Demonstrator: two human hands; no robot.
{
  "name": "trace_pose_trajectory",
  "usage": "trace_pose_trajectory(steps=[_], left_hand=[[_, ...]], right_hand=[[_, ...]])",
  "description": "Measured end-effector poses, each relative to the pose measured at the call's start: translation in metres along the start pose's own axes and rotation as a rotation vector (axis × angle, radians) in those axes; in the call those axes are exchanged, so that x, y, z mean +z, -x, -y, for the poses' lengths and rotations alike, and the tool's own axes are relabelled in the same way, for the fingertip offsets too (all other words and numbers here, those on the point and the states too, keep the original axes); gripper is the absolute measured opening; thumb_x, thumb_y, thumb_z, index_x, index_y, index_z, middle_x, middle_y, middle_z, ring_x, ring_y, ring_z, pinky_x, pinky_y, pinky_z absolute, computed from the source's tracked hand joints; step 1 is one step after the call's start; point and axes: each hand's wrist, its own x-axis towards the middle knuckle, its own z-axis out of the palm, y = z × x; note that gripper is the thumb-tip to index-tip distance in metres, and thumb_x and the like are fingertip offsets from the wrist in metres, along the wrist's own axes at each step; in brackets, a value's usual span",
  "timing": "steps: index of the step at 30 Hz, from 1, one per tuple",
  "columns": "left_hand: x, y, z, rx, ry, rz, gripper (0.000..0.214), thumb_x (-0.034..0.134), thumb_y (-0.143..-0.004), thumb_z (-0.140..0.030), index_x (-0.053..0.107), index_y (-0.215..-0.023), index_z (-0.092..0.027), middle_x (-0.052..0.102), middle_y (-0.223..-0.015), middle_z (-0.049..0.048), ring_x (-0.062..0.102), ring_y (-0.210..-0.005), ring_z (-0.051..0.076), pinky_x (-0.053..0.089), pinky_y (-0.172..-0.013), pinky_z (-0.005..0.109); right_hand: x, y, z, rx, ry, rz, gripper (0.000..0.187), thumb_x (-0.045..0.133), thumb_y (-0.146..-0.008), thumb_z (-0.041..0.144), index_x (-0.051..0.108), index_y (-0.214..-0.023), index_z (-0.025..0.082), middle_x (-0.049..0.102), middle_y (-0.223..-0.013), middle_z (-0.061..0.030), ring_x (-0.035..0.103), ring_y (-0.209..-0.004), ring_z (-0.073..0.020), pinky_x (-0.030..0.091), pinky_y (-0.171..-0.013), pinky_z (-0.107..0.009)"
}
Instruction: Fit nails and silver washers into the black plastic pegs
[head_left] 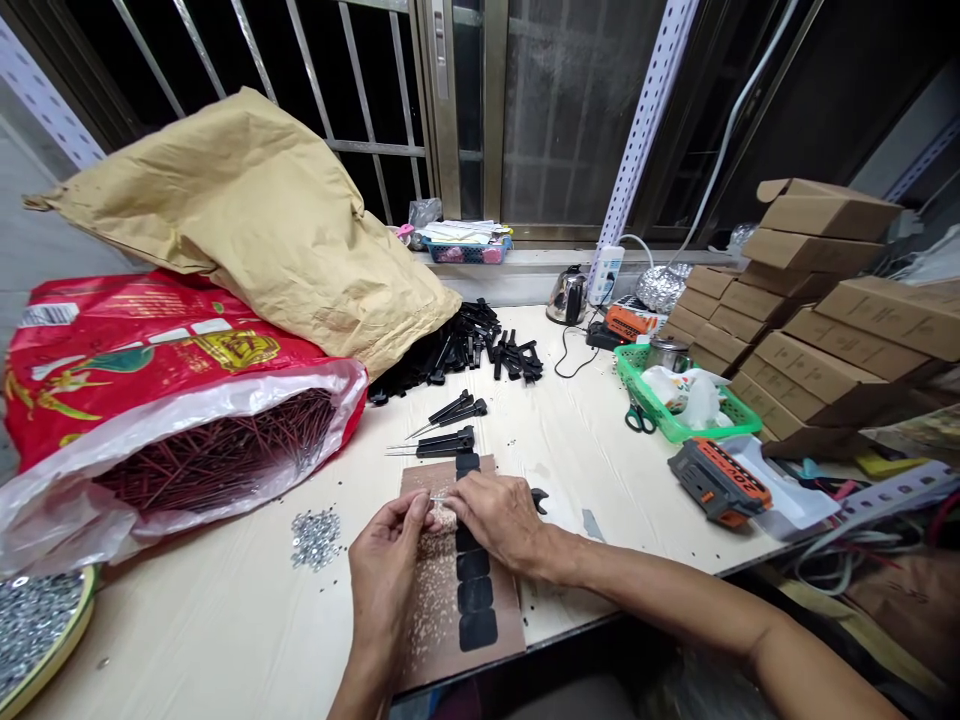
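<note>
My left hand [386,555] and my right hand [502,515] meet above a brown board [506,625]. Fingertips of both are pinched around something small and silvery, too small to name. Under my right hand runs a row of black rounded-square pads [477,595], partly hidden by it. Small pale bits [429,600] are scattered over the board. Just beyond it lie several black-handled pieces with thin metal rods [446,440]. A small pile of shiny metal bits [315,540], like nuts or washers, lies left of my left hand.
At left, a red bag [150,350] spills thin dark rods [217,450], below a tan paper sack [247,200]. A yellow-rimmed bowl [90,610] of metal bits stands front left. Black parts [480,335] heap behind. Rightward are a battery pack [720,480], green basket [679,430], scissors [640,418] and cardboard boxes [817,370].
</note>
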Motion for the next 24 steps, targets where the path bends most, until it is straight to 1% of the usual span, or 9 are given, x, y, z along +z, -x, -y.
trace_pose_trajectory(steps=[4,7,9,12,14,16,19,22,24], left_hand=[[0.0,-0.001,-0.001,0.01,0.019,0.018,0.039,0.072,-0.068,-0.046,0.068,-0.09,-0.014,0.067,-0.071,0.002,0.06,-0.067,0.015,0.047,-0.068,0.025],[0.0,-0.002,0.0,0.023,0.023,0.019,0.037,0.072,-0.068,-0.046,0.068,-0.089,-0.015,0.066,-0.07,0.0016,0.06,-0.066,0.015,0.047,-0.068,0.026],[0.0,-0.002,0.001,0.026,0.038,0.018,0.038,0.072,-0.068,-0.046,0.068,-0.089,-0.014,0.066,-0.069,0.0016,0.06,-0.066,0.015,0.047,-0.068,0.026],[0.0,-0.002,0.003,0.014,0.075,0.022,0.038,0.073,-0.068,-0.045,0.068,-0.089,-0.014,0.066,-0.069,0.0015,0.059,-0.065,0.014,0.047,-0.067,0.025],[0.0,-0.003,0.004,0.01,0.084,0.029,0.037,0.072,-0.068,-0.045,0.069,-0.088,-0.014,0.065,-0.068,0.001,0.059,-0.064,0.013,0.046,-0.067,0.025],[-0.001,-0.003,0.006,0.016,0.084,0.033,0.036,0.072,-0.068,-0.045,0.069,-0.086,-0.014,0.064,-0.067,0.0005,0.058,-0.063,0.013,0.046,-0.067,0.025],[-0.001,-0.004,0.007,0.02,0.088,0.038,0.034,0.072,-0.069,-0.043,0.068,-0.086,-0.014,0.064,-0.067,0.0004,0.058,-0.062,0.012,0.045,-0.067,0.025],[-0.001,-0.004,0.006,0.005,0.121,0.072,0.037,0.072,-0.069,-0.043,0.068,-0.092,-0.013,0.063,-0.069,0.0009,0.057,-0.063,0.012,0.046,-0.068,0.025],[-0.002,-0.003,0.006,-0.033,0.166,0.092,0.047,0.072,-0.069,-0.044,0.066,-0.104,-0.014,0.064,-0.075,0.0015,0.057,-0.064,0.012,0.047,-0.066,0.025]], right_hand=[[-0.005,-0.003,0.002,0.001,-0.005,0.011,0.023,0.044,-0.095,0.037,0.059,-0.098,0.019,0.064,-0.092,-0.0026,0.06,-0.078,-0.0133,0.038,-0.063,-0.023],[-0.008,-0.005,0.002,0.002,0.019,0.05,0.028,0.039,-0.097,0.034,0.061,-0.089,0.018,0.064,-0.087,-0.0032,0.059,-0.075,-0.0137,0.039,-0.063,-0.024],[-0.008,-0.004,0.002,0.026,-0.055,0.07,0.027,0.038,-0.098,0.034,0.061,-0.092,0.019,0.064,-0.086,-0.0022,0.06,-0.077,-0.0129,0.039,-0.063,-0.023],[-0.009,-0.003,0.001,0.045,-0.183,0.064,0.019,0.044,-0.096,0.033,0.058,-0.103,0.021,0.064,-0.093,-0.0019,0.06,-0.082,-0.0124,0.041,-0.067,-0.022],[-0.009,-0.002,0.001,0.033,-0.187,0.06,0.018,0.045,-0.095,0.032,0.058,-0.1,0.019,0.063,-0.094,-0.0037,0.059,-0.083,-0.0131,0.042,-0.069,-0.022],[-0.008,-0.002,0.0,0.036,-0.179,0.069,0.021,0.043,-0.096,0.031,0.059,-0.093,0.018,0.062,-0.091,-0.0043,0.057,-0.08,-0.013,0.041,-0.069,-0.022],[-0.007,-0.005,0.0,0.08,-0.252,0.094,0.024,0.042,-0.097,0.031,0.058,-0.087,0.018,0.06,-0.082,-0.0021,0.056,-0.075,-0.0119,0.041,-0.068,-0.022],[-0.008,-0.006,-0.004,0.096,-0.32,0.096,0.023,0.046,-0.095,0.032,0.059,-0.083,0.018,0.059,-0.08,-0.001,0.055,-0.076,-0.0118,0.041,-0.069,-0.022],[-0.011,-0.004,-0.009,0.087,-0.322,0.081,0.02,0.047,-0.095,0.032,0.06,-0.087,0.018,0.059,-0.086,-0.0015,0.056,-0.08,-0.012,0.041,-0.07,-0.022]])
